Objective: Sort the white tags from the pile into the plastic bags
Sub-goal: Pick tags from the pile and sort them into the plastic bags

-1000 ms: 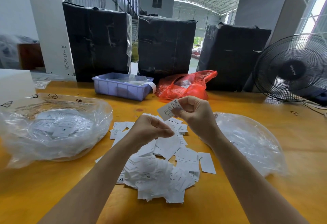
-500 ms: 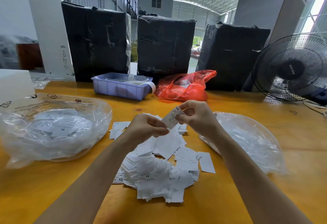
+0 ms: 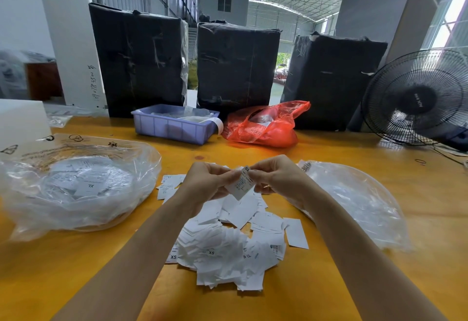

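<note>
Three black boxes point(image 3: 235, 62), a blue tray point(image 3: 172, 128), a red bag point(image 3: 263, 128) and a fan point(image 3: 417, 97) line the far table edge. Both hands, left hand point(image 3: 210, 184) and right hand point(image 3: 276, 179), now pinch one tag point(image 3: 240, 184) (earlier only the right did) above the pile point(image 3: 228, 247), between two clear bags: left bag point(image 3: 76, 189), right bag point(image 3: 354, 201).

A loose pile of white paper tags point(image 3: 228, 247) lies on the yellow wooden counter point(image 3: 329, 282) near its front edge, midway along. Left of the pile sits a clear plastic bag holding tags point(image 3: 76, 189); right of it lies another clear plastic bag point(image 3: 354, 201). Above the pile both hands, left hand point(image 3: 207, 184) and right hand point(image 3: 276, 179), hold one white printed tag point(image 3: 241, 184) between them. Toward the back edge stand a lilac plastic tray point(image 3: 172, 125), a red plastic bag point(image 3: 266, 125) to its right, and a black round fan point(image 3: 415, 97) at the back right corner. Three black wrapped bales point(image 3: 235, 65) stand behind.
</note>
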`<state>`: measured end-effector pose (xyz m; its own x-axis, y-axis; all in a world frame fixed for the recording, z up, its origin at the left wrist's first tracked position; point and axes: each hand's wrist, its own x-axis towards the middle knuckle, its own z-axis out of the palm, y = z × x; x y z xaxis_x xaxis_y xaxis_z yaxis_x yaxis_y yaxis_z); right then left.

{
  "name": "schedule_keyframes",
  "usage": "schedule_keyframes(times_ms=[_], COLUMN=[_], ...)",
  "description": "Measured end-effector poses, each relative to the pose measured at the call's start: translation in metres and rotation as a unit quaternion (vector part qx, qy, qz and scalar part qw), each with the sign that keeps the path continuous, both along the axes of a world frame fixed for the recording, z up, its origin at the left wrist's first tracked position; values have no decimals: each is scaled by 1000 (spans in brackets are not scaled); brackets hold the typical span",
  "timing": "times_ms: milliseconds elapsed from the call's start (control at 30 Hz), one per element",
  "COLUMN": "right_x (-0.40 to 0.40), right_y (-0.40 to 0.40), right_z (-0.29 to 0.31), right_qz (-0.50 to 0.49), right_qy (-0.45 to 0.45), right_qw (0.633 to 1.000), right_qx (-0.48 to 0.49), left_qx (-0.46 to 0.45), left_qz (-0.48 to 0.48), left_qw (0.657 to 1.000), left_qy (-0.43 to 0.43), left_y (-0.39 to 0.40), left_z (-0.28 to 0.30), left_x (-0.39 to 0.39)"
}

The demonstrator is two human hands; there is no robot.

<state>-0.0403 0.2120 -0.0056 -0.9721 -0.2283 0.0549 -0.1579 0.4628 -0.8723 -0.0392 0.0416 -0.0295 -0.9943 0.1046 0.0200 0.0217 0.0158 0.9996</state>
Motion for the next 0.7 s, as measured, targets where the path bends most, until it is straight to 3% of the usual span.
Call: schedule_keyframes(times_ms=[300,467,700], right_x=[-4,-2,1], right_y=[4,9,9], right_z=[1,5,8], right_qz=[-48,-6,28], right_qy=[74,72,96], right_qw=[996,997,992], right_qx=[-24,-22,74], left_qx=[15,10,4], left_qz=[2,19,45], left_qw=[1000,1000,998], left_qy=[-2,13,33], left_y=[-1,-3,-1], left_z=[0,-1,-2], left_x=[-1,-4,-4])
